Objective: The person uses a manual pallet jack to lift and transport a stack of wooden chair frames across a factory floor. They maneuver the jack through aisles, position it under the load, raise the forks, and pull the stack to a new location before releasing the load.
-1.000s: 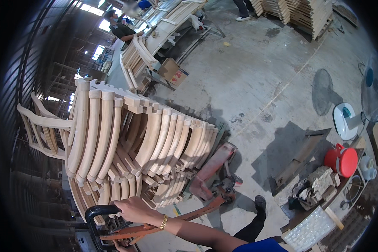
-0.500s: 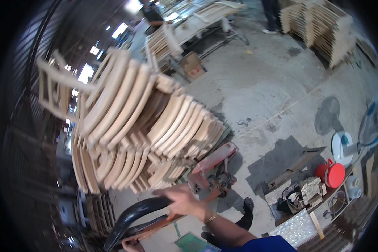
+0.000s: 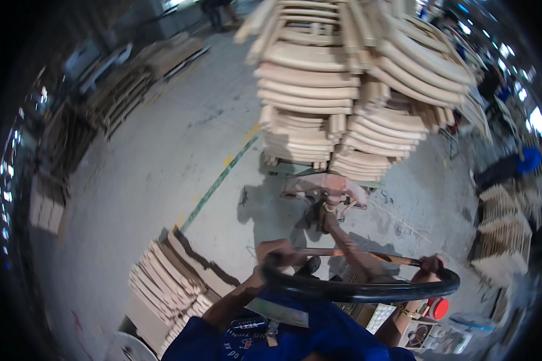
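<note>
In front of me stands a pallet jack [image 3: 319,185] with a worn reddish body, loaded with tall stacks of curved pale wooden chair parts [image 3: 310,84]. Its handle [image 3: 361,291], a black curved tube with a thinner orange bar across it, reaches back toward my body. At the left end, where bar and tube meet, my left hand [image 3: 280,251] is closed around the handle. My right hand [image 3: 430,266] grips the opposite end, a bracelet on its wrist. The finger detail of both hands is slightly blurred.
A pile of wooden parts [image 3: 162,277] lies close on my left. Further wooden stacks [image 3: 503,234] stand at the right, near a person in blue [image 3: 512,165]. A red-lidded container [image 3: 438,308] and a fan [image 3: 471,323] are at the lower right. A green floor line [image 3: 220,183] runs ahead-left.
My view has swung left, bringing the loaded jack from the left to straight ahead. My right hand has shifted along the handle to its right end; both hands still hold it.
</note>
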`<state>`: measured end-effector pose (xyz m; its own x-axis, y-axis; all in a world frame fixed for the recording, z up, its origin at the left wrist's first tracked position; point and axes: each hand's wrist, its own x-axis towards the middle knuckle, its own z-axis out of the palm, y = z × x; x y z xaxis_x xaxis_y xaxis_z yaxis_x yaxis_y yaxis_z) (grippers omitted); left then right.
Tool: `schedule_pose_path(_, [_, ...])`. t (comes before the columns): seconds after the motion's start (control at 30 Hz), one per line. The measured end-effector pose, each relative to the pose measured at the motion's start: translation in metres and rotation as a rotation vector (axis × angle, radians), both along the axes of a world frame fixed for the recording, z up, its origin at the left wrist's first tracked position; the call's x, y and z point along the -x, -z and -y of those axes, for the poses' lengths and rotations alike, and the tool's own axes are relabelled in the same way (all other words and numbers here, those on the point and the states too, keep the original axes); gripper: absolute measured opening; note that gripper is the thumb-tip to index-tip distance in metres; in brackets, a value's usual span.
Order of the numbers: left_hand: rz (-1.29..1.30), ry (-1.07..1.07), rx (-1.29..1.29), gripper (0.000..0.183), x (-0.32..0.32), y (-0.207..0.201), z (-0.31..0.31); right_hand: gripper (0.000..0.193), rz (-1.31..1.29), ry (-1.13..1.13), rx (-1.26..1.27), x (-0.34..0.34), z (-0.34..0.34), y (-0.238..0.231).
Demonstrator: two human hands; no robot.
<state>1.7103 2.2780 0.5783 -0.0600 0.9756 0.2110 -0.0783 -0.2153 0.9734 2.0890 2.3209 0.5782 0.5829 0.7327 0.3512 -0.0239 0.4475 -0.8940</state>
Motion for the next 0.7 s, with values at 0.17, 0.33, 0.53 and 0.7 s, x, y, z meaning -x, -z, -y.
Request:
schedule_pose_path(0.17, [0.091, 0.027, -0.261, 0.024, 0.039, 0.058, -0.008, 0.013, -0.036, 0.046, 0.027, 0.048, 0.036, 0.0])
schedule_pose_path(0.33, [0.407, 0.041, -0.209, 0.023, 0.093, 0.088, -0.058, 0.023, 0.055, 0.15, 0.042, 0.121, 0.06, 0.016])
schedule_pose_path(0.53, [0.183, 0.441, -0.303, 0.028, 0.19, 0.062, -0.129, 0.017, 0.086, 0.404, 0.027, 0.218, 0.066, 0.017])
schedule_pose_path(0.7, [0.234, 0.588, -0.272, 0.042, 0.244, 0.072, -0.181, 0.019, 0.239, 0.71, 0.006, 0.309, 0.061, 0.04])
